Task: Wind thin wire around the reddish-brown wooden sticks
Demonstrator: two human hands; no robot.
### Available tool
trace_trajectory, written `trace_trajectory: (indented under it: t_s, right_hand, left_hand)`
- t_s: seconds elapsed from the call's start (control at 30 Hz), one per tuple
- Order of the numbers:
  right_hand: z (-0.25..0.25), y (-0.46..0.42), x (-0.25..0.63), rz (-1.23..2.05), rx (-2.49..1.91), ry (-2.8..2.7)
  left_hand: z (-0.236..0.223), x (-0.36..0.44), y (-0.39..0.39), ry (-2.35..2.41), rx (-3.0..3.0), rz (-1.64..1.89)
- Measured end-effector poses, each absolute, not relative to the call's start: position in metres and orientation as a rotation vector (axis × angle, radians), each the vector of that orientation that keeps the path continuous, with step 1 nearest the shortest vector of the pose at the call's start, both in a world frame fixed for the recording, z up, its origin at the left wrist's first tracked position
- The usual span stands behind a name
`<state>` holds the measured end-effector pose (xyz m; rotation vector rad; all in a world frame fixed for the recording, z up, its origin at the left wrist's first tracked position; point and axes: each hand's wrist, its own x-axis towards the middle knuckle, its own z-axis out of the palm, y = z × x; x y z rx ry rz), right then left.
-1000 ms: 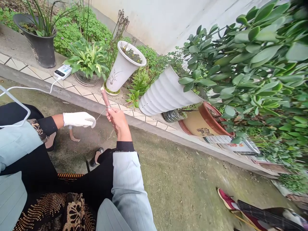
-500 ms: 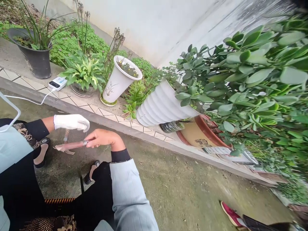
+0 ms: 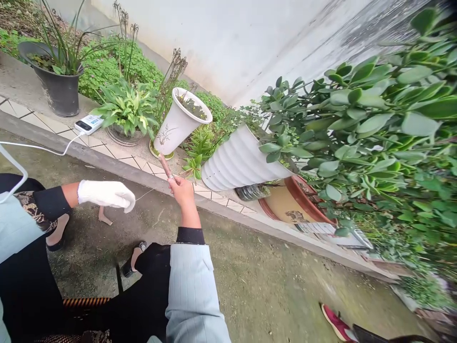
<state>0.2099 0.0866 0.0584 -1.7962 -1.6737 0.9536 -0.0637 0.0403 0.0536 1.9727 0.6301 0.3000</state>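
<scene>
My right hand (image 3: 182, 189) is closed round a thin reddish-brown stick (image 3: 165, 166) that points up and away, with a small metal band where my fingers grip it. A fine thread (image 3: 144, 194) runs from the stick to my left hand (image 3: 106, 195), which wears a white glove and pinches the thread's other end. Both hands are held above the concrete ground (image 3: 271, 276), in front of my knees. A small pale object (image 3: 104, 217) hangs or stands just below the gloved hand; I cannot make out what it is.
A tiled ledge (image 3: 117, 159) carries a black pot (image 3: 59, 88), a leafy plant (image 3: 126, 107), a white flared pot (image 3: 178, 121), a ribbed white pot (image 3: 243, 159) and a brown pot (image 3: 285, 202). A white device (image 3: 88, 124) with a cable lies on it. Another person's red shoe (image 3: 335, 321) is at the lower right.
My right hand swung the stick from lying low and pointing left to upright, and moved right, away from the gloved hand. The thread between them is drawn out again.
</scene>
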Motion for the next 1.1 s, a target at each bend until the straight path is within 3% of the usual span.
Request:
trace_trajectory:
  t_s: [0.17, 0.23, 0.4, 0.5, 0.57, 0.63, 0.77, 1.1]
  right_hand:
    - [0.05, 0.073, 0.197, 0.757, -1.981, -2.075]
    - [0.045, 0.065, 0.186, 0.86, -1.952, -2.307]
    - [0.039, 0.04, 0.15, 1.886, -1.391, -2.682]
    - [0.054, 0.028, 0.144, 2.227, -0.93, -2.591]
    - [0.068, 0.027, 0.154, 2.129, -0.841, -2.394]
    - [0.078, 0.033, 0.17, 1.797, -1.032, -2.047]
    - [0.074, 0.054, 0.195, 1.287, -1.449, -1.567]
    - [0.05, 0.048, 0.181, 0.766, -2.035, -2.357]
  left_hand:
    - [0.065, -0.077, 0.049, 0.554, 1.81, 0.272]
    - [0.064, -0.081, 0.053, 0.621, 1.799, 0.339]
    - [0.057, -0.085, 0.064, 0.91, 1.848, 0.551]
    - [0.051, -0.085, 0.071, 1.102, 1.971, 0.545]
    - [0.047, -0.084, 0.073, 1.245, 2.043, 0.512]
    - [0.045, -0.08, 0.072, 1.235, 2.105, 0.421]
    - [0.047, -0.064, 0.056, 0.71, 2.134, 0.261]
    - [0.045, -0.043, 0.051, 0.506, 2.163, 0.251]
